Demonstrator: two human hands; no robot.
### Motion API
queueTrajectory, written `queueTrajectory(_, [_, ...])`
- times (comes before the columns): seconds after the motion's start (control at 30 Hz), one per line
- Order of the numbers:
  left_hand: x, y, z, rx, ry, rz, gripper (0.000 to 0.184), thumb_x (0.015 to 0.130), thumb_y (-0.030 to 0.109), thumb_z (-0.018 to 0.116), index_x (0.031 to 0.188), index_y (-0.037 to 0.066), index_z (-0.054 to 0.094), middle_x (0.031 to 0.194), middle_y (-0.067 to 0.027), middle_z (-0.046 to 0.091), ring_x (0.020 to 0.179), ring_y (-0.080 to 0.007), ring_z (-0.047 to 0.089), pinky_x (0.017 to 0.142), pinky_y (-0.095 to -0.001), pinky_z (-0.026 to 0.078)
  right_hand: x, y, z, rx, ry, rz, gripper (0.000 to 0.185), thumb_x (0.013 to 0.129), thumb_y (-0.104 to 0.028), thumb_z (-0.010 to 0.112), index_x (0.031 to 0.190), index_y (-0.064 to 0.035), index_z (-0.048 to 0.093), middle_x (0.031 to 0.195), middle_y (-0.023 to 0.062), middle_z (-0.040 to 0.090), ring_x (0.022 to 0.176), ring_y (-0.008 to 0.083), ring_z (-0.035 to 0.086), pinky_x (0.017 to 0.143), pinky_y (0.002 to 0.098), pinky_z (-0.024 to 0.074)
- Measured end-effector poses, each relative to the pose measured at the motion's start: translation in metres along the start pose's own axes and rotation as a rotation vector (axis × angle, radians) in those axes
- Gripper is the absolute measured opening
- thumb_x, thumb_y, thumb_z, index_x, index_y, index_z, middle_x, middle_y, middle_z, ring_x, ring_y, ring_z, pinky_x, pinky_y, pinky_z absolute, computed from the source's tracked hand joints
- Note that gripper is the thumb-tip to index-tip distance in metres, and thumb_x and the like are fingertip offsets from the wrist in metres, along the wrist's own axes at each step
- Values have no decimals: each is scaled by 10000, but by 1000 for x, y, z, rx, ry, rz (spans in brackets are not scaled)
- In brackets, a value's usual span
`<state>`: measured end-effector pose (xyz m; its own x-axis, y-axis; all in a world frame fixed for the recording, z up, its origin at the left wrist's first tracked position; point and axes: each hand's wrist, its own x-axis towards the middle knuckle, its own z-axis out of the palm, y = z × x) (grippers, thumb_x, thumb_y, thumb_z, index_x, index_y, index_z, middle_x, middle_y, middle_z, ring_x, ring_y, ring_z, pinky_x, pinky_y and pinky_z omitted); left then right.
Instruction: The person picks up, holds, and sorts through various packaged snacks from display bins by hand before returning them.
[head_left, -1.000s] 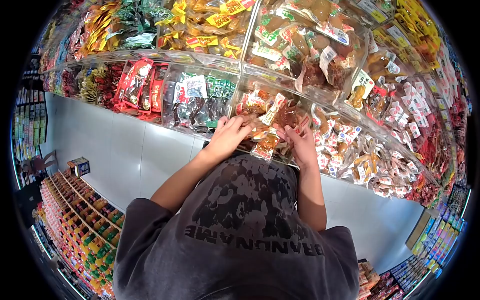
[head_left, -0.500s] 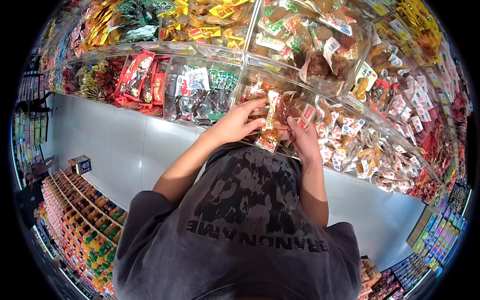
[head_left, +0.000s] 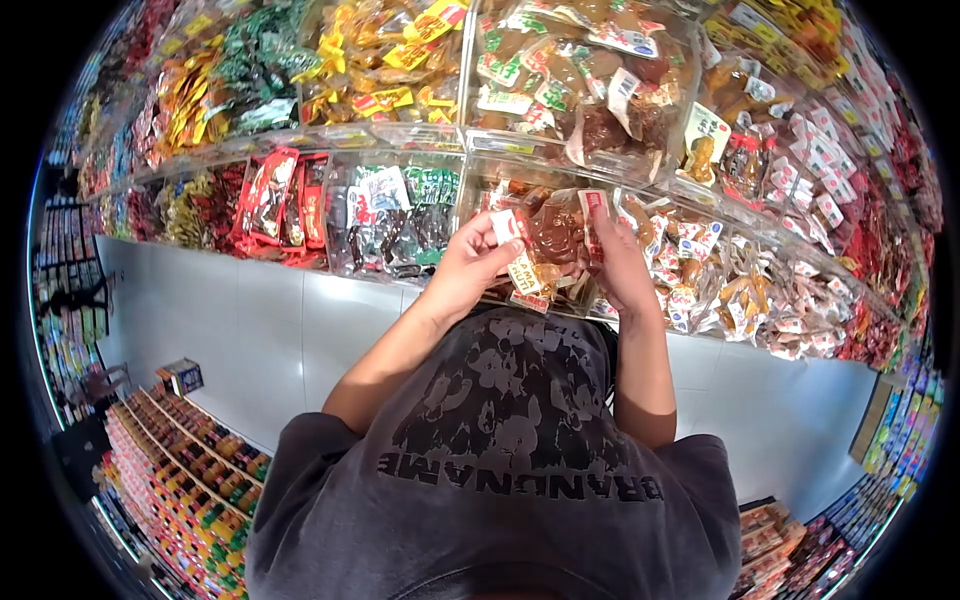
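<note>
a fresh grip on each side

nearest us is the dark shirt (head_left: 520, 430). past it, our left hand (head_left: 470, 265) pinches a white-labelled packet (head_left: 517, 250), which leans over more than 0.5 s ago; our right hand (head_left: 625, 265) is clamped on the edge of a brown packet (head_left: 557, 235), whose red label now stands steeper. we judge each packet is being handled singly. both are over a clear bin (head_left: 466, 190); farther off, we see green-printed packs (head_left: 600, 65).

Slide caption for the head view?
Left hand and right hand hold wrapped packets at clear bins of packaged goods.
</note>
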<state>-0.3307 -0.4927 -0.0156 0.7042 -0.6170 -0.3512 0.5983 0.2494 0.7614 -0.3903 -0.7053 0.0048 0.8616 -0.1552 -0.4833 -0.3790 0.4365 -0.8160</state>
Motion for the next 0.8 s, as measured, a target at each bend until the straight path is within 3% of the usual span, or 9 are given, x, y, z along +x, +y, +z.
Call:
queueTrajectory(0.17, [-8,-4,0,-105,-77,-19,387,1017,-24,537,1401,-3,486,1281,-121,666,1142,-183,671,983,-318,565,9,-15,-17,-57,-126,10,582,1084,-474,456,1033,58,687,768,126,708,594,189,686,542,303,545])
queueTrajectory(0.23, [-10,-1,4,-128,-68,-23,332,1015,-28,546,1343,14,520,1251,-104,672,1132,-172,668,975,-313,566,3,-34,-19,-98,-214,199,594,1077,-481,460,1096,78,661,832,151,723,625,212,715,512,311,582])
queueTrajectory(0.27, [-11,0,6,-108,-91,-40,332,1015,-28,546,1343,14,520,1251,-104,672,1132,-172,668,975,-313,566,3,-38,-21,-87,-271,206,607,1074,-478,457,1186,96,617,949,188,734,684,241,748,494,314,613])
queueTrajectory(0.4, [-9,2,4,-112,-82,-22,331,1019,-36,527,1347,13,514,1266,-104,662,1142,-177,664,983,-323,567,3,-57,-24,-119,-408,244,609,1083,-454,434,1286,103,573,1068,222,730,781,261,773,449,296,602])
queueTrajectory(0.43, [-9,4,3,-122,-83,-31,331,1021,-37,522,1348,12,512,1265,-104,662,1142,-178,664,985,-326,567,4,-57,-25,-111,-402,230,609,1083,-454,434,1286,103,573,1068,222,730,781,261,773,449,296,602])
queueTrajectory(0.5, [-10,7,6,-110,-90,-21,339,1019,-41,522,1353,16,509,1270,-107,658,1139,-179,666,980,-332,571,8,-53,-27,-56,-406,224,635,1071,-477,469,1198,141,539,867,252,723,703,333,760,396,322,584])
queueTrajectory(0.63, [-10,7,0,-113,-166,10,381,1026,-22,535,1396,45,478,1299,-102,644,1179,-166,648,996,-302,544,11,-54,-32,-83,-454,236,634,1077,-445,464,1234,167,516,869,274,721,679,329,758,382,318,574])
queueTrajectory(0.77, [-9,4,1,-124,-132,0,376,1024,-34,528,1390,40,483,1294,-103,652,1158,-159,659,972,-297,555,6,-57,-32,-114,-470,235,600,1070,-453,465,1228,110,596,867,201,742,510,222,700,403,288,589])
queueTrajectory(0.8, [-8,0,-5,-127,-149,-1,376,1020,-44,523,1386,33,486,1293,-109,649,1158,-167,655,983,-314,555,2,-60,-27,-97,-485,225,609,1068,-464,463,1239,105,599,911,223,748,515,217,706,400,271,585])
